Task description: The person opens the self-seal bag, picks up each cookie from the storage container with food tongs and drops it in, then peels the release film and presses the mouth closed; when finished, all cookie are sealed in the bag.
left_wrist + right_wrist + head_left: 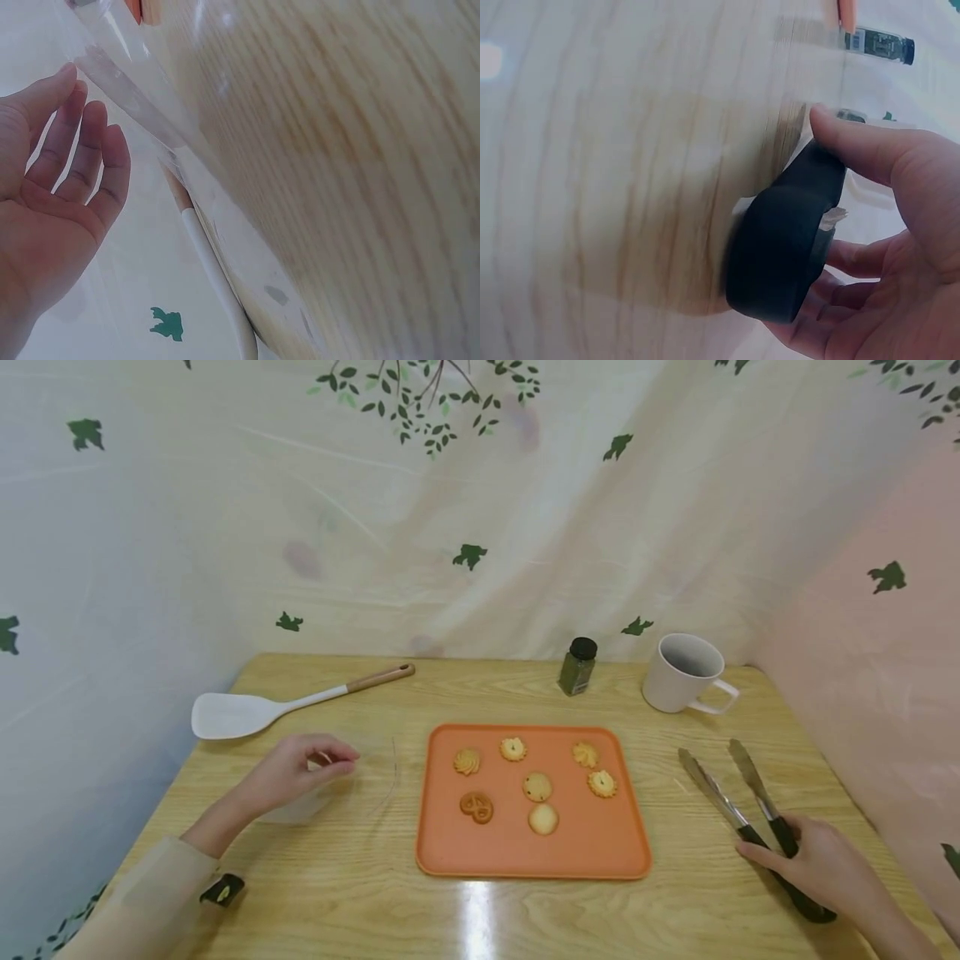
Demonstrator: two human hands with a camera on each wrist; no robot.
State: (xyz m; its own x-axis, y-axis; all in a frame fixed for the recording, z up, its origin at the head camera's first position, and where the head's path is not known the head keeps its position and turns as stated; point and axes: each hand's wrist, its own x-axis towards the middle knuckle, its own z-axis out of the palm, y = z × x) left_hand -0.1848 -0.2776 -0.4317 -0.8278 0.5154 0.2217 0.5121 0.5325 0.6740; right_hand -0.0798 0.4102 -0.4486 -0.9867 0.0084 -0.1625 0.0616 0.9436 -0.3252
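Note:
In the head view my left hand [303, 768] is left of the orange tray, thumb and fingertips pinching the edge of a clear plastic bag [135, 101]. The bag's transparent film hangs over the wood and is hard to make out. On the right, my right hand [828, 864] grips metal tongs [716, 789] by their black handles, thumb on one side and fingers on the other. The tongs' arms are spread and point toward the mug. Several cookies lie on the tray [495, 856], among them a pretzel-shaped cookie [477, 807] and a plain round cookie [543, 818].
A white spatula [236, 716] with a wooden handle lies at the back left. Behind the tray stand a spice jar [577, 667] with a black lid and a white mug [682, 675], its handle to the right. Patterned cloth [465, 510] surrounds the wooden table [337, 902].

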